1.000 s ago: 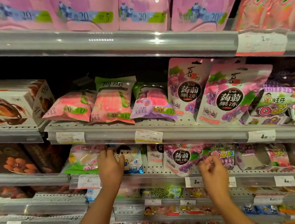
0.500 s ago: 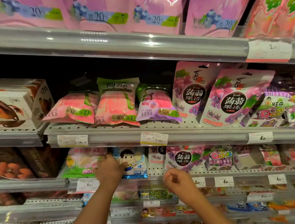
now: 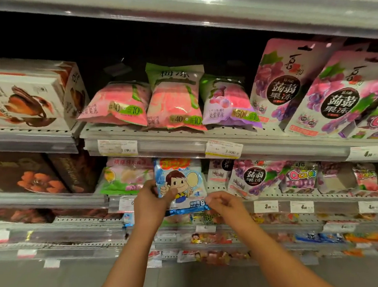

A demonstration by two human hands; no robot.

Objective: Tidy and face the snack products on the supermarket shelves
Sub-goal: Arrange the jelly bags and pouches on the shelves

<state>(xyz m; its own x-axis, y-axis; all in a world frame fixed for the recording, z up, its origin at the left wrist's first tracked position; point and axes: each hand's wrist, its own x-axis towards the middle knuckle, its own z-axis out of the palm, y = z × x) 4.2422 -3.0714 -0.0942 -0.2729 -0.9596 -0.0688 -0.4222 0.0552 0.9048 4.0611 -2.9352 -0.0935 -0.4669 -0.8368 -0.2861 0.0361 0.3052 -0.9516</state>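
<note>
A blue and white snack bag with a cartoon boy (image 3: 182,185) stands on the third shelf down, between a green and pink bag (image 3: 123,178) and a purple grape jelly pouch (image 3: 255,176). My left hand (image 3: 151,205) pinches the boy bag's lower left edge, thumb on its front. My right hand (image 3: 223,203) hovers at the bag's lower right corner with fingers curled; whether it touches the bag is unclear. One shelf up lie pink bags (image 3: 173,103) and large purple grape pouches (image 3: 278,82).
Boxed cakes (image 3: 19,98) fill the left bay, dark boxes (image 3: 26,173) below them. Price tags (image 3: 224,148) line the grey shelf rails (image 3: 287,150). Small candy packs (image 3: 300,177) crowd the right side. Lower shelves hold more small packets (image 3: 214,237).
The view has moved closer and dropped lower. My right hand swept left from the grape pouches to the boy bag's right corner. My left hand stayed at the bag's left edge.
</note>
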